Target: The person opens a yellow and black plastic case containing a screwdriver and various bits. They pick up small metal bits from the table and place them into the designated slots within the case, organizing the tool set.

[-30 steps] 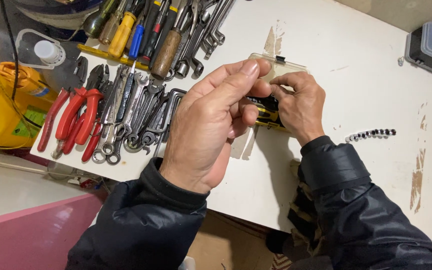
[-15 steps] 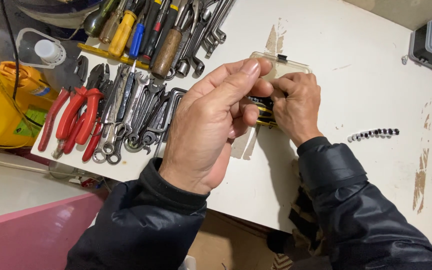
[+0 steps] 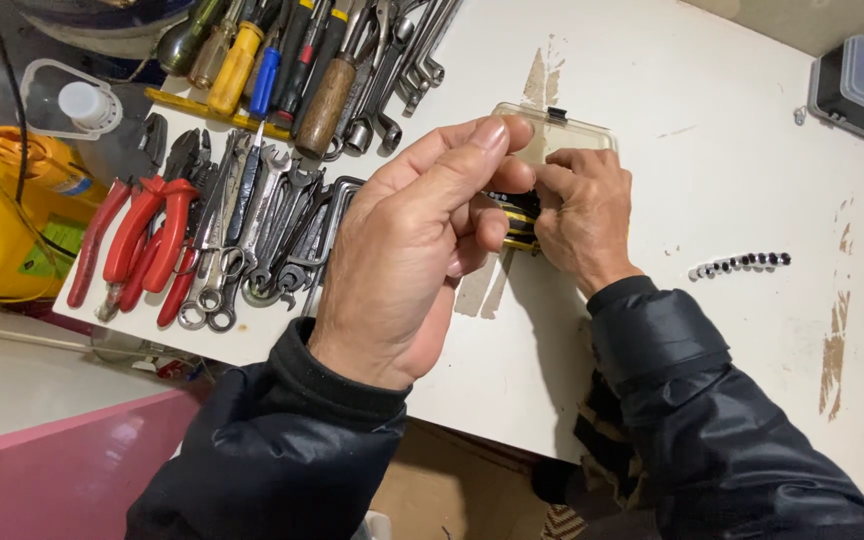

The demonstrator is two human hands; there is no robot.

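Both hands' fingers pinching small case (image 3: 518,215), clear lid (image 3: 562,132) raised; contents hidden.

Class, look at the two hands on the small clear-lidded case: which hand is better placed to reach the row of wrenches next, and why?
Left, probably. The left hand lies right beside the wrenches, only its fingertips on the small case. The right hand sits on the case's far side, so it would have to cross over.

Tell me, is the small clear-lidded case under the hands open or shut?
Open: the clear lid stands raised beyond both hands, while the left hand and right hand cover the black-and-yellow base.
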